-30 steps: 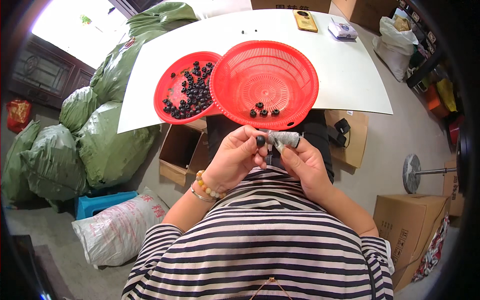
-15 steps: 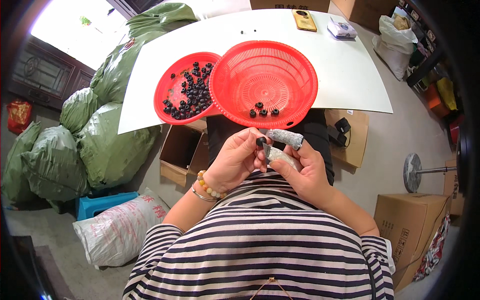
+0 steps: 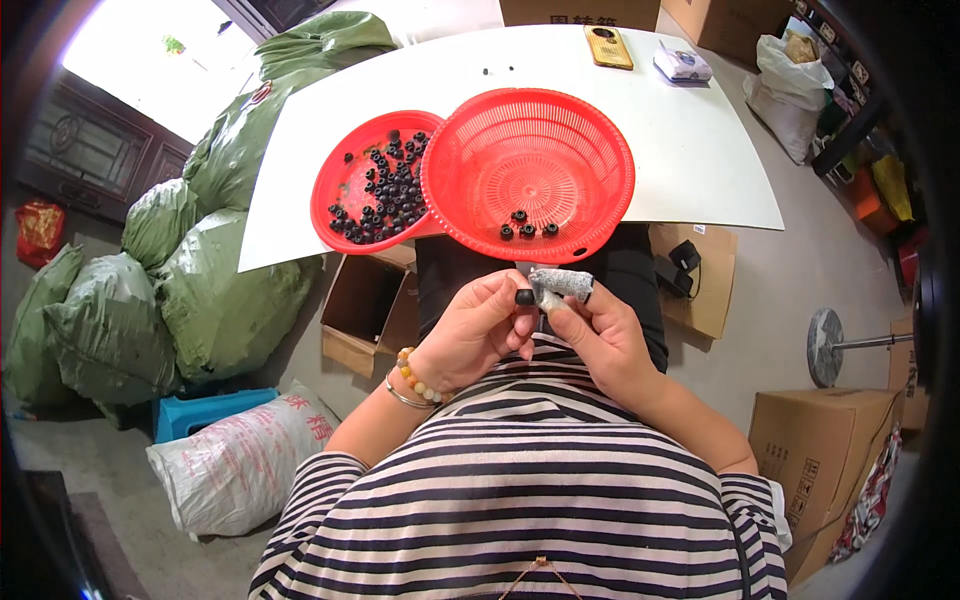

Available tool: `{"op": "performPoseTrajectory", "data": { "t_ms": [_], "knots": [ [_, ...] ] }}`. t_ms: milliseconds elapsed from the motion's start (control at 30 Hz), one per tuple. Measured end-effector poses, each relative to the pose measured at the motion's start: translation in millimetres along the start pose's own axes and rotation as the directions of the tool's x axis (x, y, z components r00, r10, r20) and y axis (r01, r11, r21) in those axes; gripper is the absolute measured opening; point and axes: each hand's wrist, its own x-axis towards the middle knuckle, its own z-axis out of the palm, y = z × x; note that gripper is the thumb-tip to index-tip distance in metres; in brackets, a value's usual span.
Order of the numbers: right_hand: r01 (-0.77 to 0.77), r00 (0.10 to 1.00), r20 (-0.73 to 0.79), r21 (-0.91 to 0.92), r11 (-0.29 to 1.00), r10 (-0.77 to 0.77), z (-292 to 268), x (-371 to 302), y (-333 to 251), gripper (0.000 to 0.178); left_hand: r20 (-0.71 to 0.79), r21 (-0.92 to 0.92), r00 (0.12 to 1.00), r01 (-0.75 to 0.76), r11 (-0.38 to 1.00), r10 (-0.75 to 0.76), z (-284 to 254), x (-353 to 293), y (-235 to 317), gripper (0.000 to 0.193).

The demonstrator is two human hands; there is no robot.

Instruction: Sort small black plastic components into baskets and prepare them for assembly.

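In front of my striped shirt, my left hand [image 3: 468, 328] pinches a small round black part [image 3: 524, 297] between thumb and fingertips. My right hand [image 3: 622, 348] is closed around what looks like a small knife with a pale wrapped handle [image 3: 549, 299], its metal end up against the black part. A grey speckled covering [image 3: 562, 284] sits over the right index finger. Just beyond my hands, a red plastic colander [image 3: 600, 130] holds several black parts [image 3: 527, 231] near its front. Many more black parts [image 3: 392, 190] lie in the shallow red tray [image 3: 328, 165] beside it.
The white table [image 3: 700, 160] carries a yellow phone [image 3: 608, 47], a packet of tissues [image 3: 682, 64] and two tiny black bits. Green sacks [image 3: 230, 290], a white woven sack [image 3: 240, 465] and a blue stool [image 3: 215, 410] stand left. Cardboard boxes [image 3: 820, 450] are at right.
The grey-covered right index finger has come down and levelled out over the knife, and the right hand has shifted slightly left. The black part has dropped a little and turned in my left fingers.
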Motion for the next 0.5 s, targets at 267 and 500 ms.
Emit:
{"op": "performPoseTrajectory", "data": {
  "t_ms": [267,500],
  "knots": [
    [-0.171,0.98,-0.092,0.044,0.984,0.175,-12.8,-1.8,8.0,0.028,-0.103,0.042,0.995,0.013,0.999,-0.008,6.3,1.0,-0.7,0.029],
    [-0.2,0.979,-0.071,-0.129,0.971,0.192,-5.9,1.9,10.6,0.025,-0.136,0.344,0.981,-0.083,0.935,0.137,-1.8,-4.5,10.7,0.018]
  ]
}}
